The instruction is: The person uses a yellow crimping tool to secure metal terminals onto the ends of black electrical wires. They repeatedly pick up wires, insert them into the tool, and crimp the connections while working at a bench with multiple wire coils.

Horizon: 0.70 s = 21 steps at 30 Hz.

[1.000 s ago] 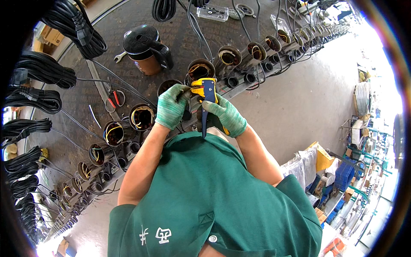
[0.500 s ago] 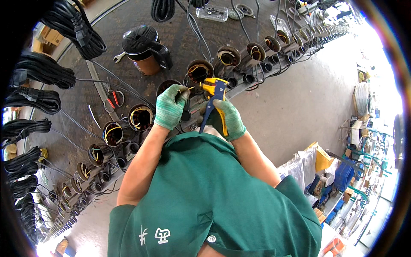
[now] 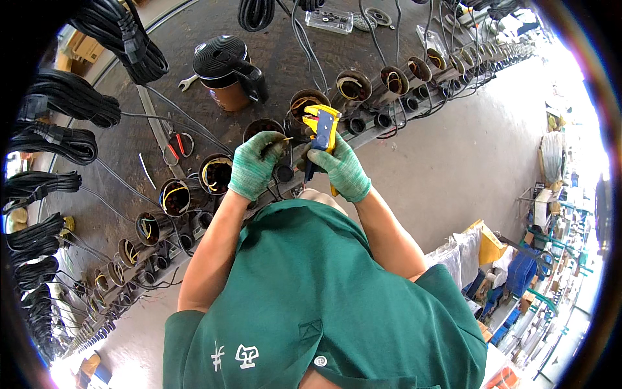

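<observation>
My left hand (image 3: 258,165), in a green knit glove, is closed in a pinch on a thin wire (image 3: 288,139), whose short end points right from the fingertips. It is in front of the open mouth of a metal tube (image 3: 262,124). My right hand (image 3: 343,170), gloved alike, is wrapped round a yellow and blue wire stripper (image 3: 324,126). The stripper's head points up, a little right of the wire end and apart from it. Behind the head stands another tube (image 3: 308,100) with wires inside. My right fingers partly hide the tool's handles.
A long row of tubes with wires, such as one tube (image 3: 216,174), lines the bench edge. On the dark bench (image 3: 162,52) are a brown mug with a black lid (image 3: 227,74), red-handled scissors (image 3: 176,149) and a wrench (image 3: 187,82). Coiled black cables (image 3: 71,97) hang at left.
The wire stripper has turned more upright, and its handles look closer together. My right hand has turned with it. My left hand keeps its pinch on the wire, and the view has shifted slightly.
</observation>
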Each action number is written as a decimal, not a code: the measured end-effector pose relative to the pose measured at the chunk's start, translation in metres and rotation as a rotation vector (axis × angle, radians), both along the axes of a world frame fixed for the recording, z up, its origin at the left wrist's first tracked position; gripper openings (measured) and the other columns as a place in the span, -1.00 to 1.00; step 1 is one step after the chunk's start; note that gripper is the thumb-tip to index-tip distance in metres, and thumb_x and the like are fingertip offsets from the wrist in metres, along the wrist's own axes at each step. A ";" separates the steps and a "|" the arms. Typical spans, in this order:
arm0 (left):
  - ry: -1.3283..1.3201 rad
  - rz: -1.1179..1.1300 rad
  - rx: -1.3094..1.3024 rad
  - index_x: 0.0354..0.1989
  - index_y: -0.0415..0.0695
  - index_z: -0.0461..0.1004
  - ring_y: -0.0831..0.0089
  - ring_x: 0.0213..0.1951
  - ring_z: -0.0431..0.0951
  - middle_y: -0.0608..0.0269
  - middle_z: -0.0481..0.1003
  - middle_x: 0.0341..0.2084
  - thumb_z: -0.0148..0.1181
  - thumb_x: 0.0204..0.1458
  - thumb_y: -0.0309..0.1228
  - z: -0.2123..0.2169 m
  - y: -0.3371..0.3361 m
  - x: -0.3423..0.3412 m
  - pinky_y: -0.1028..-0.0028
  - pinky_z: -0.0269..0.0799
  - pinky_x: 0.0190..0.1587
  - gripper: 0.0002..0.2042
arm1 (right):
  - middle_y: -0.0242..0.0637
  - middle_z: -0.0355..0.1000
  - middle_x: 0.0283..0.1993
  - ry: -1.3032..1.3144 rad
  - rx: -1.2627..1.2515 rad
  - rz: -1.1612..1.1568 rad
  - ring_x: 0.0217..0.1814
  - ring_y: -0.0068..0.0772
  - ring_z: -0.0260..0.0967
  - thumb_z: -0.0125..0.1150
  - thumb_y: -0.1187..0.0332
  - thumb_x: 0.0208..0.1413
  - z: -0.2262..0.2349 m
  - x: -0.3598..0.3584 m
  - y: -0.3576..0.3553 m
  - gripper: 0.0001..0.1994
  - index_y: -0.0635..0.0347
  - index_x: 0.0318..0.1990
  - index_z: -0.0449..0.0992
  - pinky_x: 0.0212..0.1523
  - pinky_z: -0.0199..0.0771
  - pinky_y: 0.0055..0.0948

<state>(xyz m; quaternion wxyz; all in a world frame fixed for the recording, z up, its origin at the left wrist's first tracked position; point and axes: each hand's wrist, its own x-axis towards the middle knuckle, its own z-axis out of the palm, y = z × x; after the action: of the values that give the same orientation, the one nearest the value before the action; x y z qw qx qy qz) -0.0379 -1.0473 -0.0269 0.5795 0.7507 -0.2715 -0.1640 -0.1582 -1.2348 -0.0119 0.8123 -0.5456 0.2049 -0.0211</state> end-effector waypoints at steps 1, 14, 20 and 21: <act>0.008 0.007 -0.003 0.01 -0.22 0.64 0.58 -0.25 0.62 0.25 0.70 -0.24 0.26 0.28 -0.52 -0.001 0.000 0.000 0.50 0.58 -0.14 -0.82 | -0.52 0.46 -0.03 0.009 -0.016 0.019 -0.02 -0.67 0.36 0.28 0.52 0.26 0.002 0.001 0.000 -0.50 0.20 0.34 0.38 0.13 0.43 -0.52; 0.098 0.056 -0.022 0.04 -0.23 0.63 0.56 -0.22 0.67 0.23 0.70 -0.24 0.26 0.28 -0.52 -0.002 -0.003 -0.003 0.51 0.60 -0.13 -0.80 | -0.04 0.57 -0.18 0.135 0.341 0.248 -0.29 -0.05 0.67 0.32 0.32 0.16 0.025 -0.007 -0.004 -0.59 0.35 0.08 0.43 -0.24 0.78 -0.06; 0.086 0.025 -0.002 0.04 -0.24 0.64 0.56 -0.25 0.66 0.23 0.69 -0.24 0.28 0.25 -0.57 -0.009 -0.004 0.000 0.50 0.60 -0.14 -0.79 | -0.05 0.57 -0.16 0.210 0.384 0.279 -0.26 -0.12 0.66 0.33 0.29 0.18 0.038 -0.008 -0.010 -0.56 0.33 0.13 0.42 -0.19 0.77 -0.11; 0.018 0.017 0.008 0.03 -0.23 0.64 0.55 -0.26 0.67 0.22 0.68 -0.24 0.29 0.24 -0.57 -0.011 -0.003 0.000 0.50 0.60 -0.14 -0.79 | -0.06 0.58 -0.16 0.213 0.380 0.275 -0.24 -0.12 0.66 0.33 0.27 0.19 0.038 -0.008 -0.011 -0.55 0.32 0.14 0.42 -0.18 0.77 -0.12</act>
<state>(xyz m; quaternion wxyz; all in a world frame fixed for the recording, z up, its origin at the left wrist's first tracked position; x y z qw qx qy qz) -0.0379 -1.0507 -0.0380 0.5802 0.7538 -0.2593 -0.1669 -0.1667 -1.2456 0.0257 0.8694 -0.4048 0.2137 0.1860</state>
